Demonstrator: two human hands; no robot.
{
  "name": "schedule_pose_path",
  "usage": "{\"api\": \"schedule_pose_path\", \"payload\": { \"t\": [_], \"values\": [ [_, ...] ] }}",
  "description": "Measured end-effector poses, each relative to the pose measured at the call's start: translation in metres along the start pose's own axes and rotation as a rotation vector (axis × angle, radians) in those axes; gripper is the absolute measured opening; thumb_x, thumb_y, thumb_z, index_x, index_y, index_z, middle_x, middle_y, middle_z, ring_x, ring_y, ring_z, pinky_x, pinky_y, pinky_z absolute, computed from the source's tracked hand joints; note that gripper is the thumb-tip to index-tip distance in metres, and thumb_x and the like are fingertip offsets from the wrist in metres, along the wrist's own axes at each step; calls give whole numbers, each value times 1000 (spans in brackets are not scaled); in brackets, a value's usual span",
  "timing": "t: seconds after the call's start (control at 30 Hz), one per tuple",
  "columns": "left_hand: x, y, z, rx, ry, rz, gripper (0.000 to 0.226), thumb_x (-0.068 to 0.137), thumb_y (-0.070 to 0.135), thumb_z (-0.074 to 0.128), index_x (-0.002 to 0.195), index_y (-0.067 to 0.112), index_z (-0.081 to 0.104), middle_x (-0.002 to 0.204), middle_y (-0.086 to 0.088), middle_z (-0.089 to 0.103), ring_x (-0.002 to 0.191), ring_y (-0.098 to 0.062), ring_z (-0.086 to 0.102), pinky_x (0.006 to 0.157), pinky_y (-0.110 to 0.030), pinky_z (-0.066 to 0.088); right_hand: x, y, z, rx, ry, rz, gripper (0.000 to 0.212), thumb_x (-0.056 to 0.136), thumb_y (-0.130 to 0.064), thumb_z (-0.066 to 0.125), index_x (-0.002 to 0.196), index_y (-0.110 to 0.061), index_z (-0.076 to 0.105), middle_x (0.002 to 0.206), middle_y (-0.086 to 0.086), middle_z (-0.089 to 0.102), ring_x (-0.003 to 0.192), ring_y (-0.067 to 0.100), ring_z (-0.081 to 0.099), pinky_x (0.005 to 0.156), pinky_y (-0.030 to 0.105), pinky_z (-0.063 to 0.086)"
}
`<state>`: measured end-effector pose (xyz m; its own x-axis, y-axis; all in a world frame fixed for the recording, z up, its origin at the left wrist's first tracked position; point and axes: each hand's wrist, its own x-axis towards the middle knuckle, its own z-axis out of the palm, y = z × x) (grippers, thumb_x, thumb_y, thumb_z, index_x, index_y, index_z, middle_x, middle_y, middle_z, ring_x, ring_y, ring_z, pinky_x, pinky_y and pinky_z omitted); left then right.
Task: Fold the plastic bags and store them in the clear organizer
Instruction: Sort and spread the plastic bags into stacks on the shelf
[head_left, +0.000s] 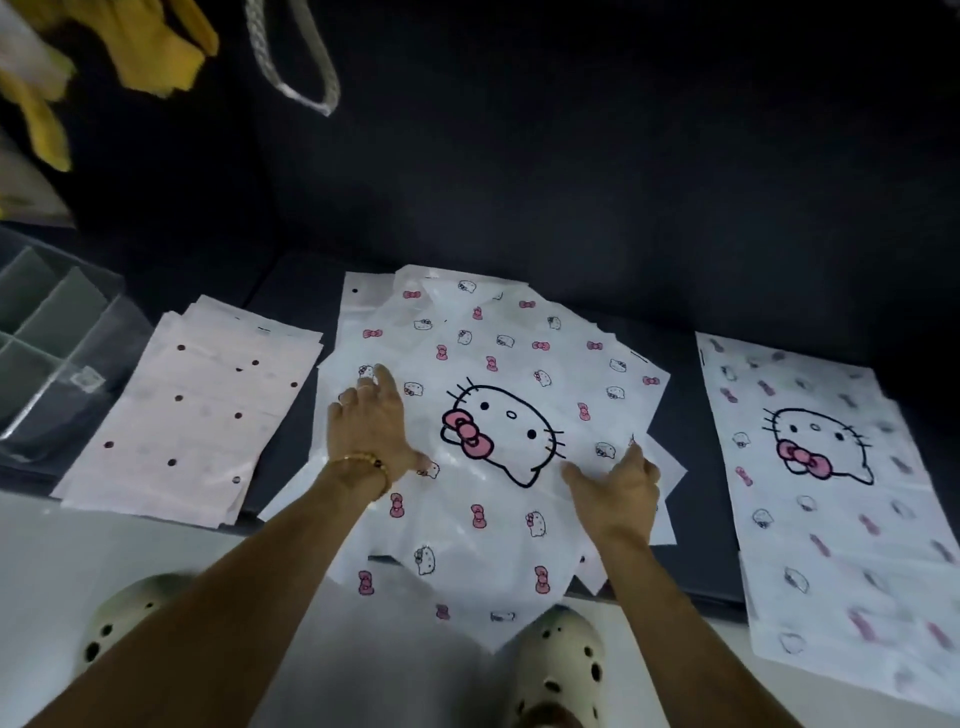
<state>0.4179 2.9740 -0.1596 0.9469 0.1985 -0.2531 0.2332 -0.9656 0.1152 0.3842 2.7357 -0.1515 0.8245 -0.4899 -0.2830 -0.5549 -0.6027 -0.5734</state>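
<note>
Both hands lie spread flat: left hand (371, 431) at 9 o'clock, right hand (618, 491) at 4 o'clock on the top cat-print bag (498, 415). The slippery loose pile beneath may slide off the desk (291, 301); the clear organizer (57, 332) waits at far 9 o'clock.

Dim overall, dark upper half nearly featureless. Brightest on the white printed bags (493, 415) at centre, with soft glare on the crinkled plastic. Faint, diffuse shadows. Strong wide-angle bending toward the edges. Motion blur on the right-hand bag stack (831, 493) and yellow cloth (130, 47).
</note>
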Motion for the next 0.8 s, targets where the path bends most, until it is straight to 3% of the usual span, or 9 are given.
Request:
{"api": "schedule_pose_path", "payload": {
  "t": [0.07,0.13,0.2,0.27,0.33,0.47,0.63,0.7,0.8],
  "values": [
    [-2,3,1,-65,55,28,116,67,37,80,148,3,4,142,-18,39,127,-33,40,103,-40,38,9,-1,2,158,-77,113,48,79,-26,75,112,-5,47,103,8,60,98,29,57,75,31,44],
    [-7,1,-2,-338,-2,4,96,79,16,69,150,5,6,136,-17,48,119,-31,49,97,-38,45,12,0,4,227,-123,108,42,81,-22,72,113,-7,49,81,-1,60,91,25,60,73,28,43],
    [-16,-9,-11,-722,-105,-89,65,83,7,60,144,17,37,125,-11,58,107,-23,60,84,-34,51,10,3,5,174,-176,45,50,84,-23,69,129,-10,50,87,-2,61,89,18,55,78,25,41],
    [-30,-30,-14,-1013,-125,-182,32,82,2,58,90,29,74,80,-3,68,64,-8,63,53,-25,50,8,4,8,34,-206,-135,44,87,-23,65,129,-12,56,110,4,60,96,17,56,84,26,44],
    [-48,-58,-14,-1170,-56,-308,22,86,8,60,68,14,71,53,2,62,41,-11,55,39,-20,42,5,1,14,-22,-203,-324,41,89,-23,63,128,-14,58,121,6,55,108,18,56,93,30,46],
    [-72,-108,-9,-1268,131,-684,35,93,37,57,77,6,57,67,-10,55,54,-23,52,52,-27,43,6,-16,27,-113,-120,-582,48,91,-17,59,137,-10,48,138,7,47,127,25,44,102,43,43],
    [-81,-121,-13,-1383,136,-861,39,91,42,55,72,8,53,62,-11,46,52,-26,46,55,-32,45,33,-27,38,-473,-381,-743,77,90,-35,61,152,-16,20,162,2,6,149,19,3,117,38,14],
    [-82,-124,-14,-1496,171,-888,33,92,37,57,79,6,56,74,-12,52,63,-29,53,62,-38,51,41,-25,39,-476,-441,-725,72,88,-43,64,149,-23,32,161,-2,13,148,17,9,117,40,17],
    [-82,-124,-16,-1603,222,-827,27,96,24,50,111,4,59,77,-5,55,66,-19,54,60,-32,48,44,-25,39,-381,-253,-756,35,91,-31,63,125,-20,64,146,-5,47,131,22,40,102,42,41]
  ]
}}
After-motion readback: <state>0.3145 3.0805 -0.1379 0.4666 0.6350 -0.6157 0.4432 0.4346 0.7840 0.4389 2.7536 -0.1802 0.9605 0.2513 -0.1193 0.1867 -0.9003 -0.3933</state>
